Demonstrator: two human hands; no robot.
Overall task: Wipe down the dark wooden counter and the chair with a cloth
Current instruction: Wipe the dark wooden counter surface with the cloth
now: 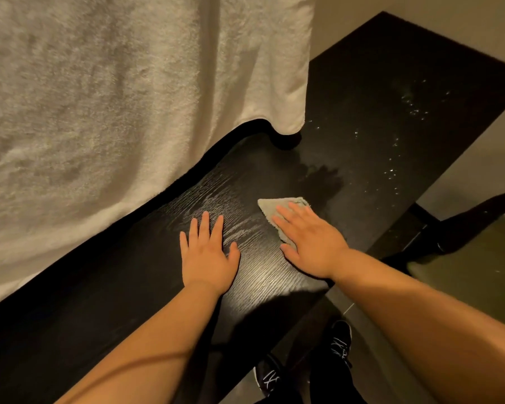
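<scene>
The dark wooden counter [376, 91] runs from lower left to upper right. Its middle is streaked and shiny, and white specks dot its far right part. My right hand [309, 240] lies flat, palm down, pressing a small grey cloth [270, 207] onto the counter; a corner of the cloth sticks out past the fingertips. To its left my left hand [207, 253] rests flat on the bare wood with fingers spread, holding nothing. The chair [475, 249] is at the right, below the counter's edge, with a dark curved back and an olive seat.
A large white towel [114, 97] hangs over the counter's far side and fills the upper left. A beige wall [420, 13] closes the top right. Below the counter's near edge are a tiled floor and my black shoes [340, 342].
</scene>
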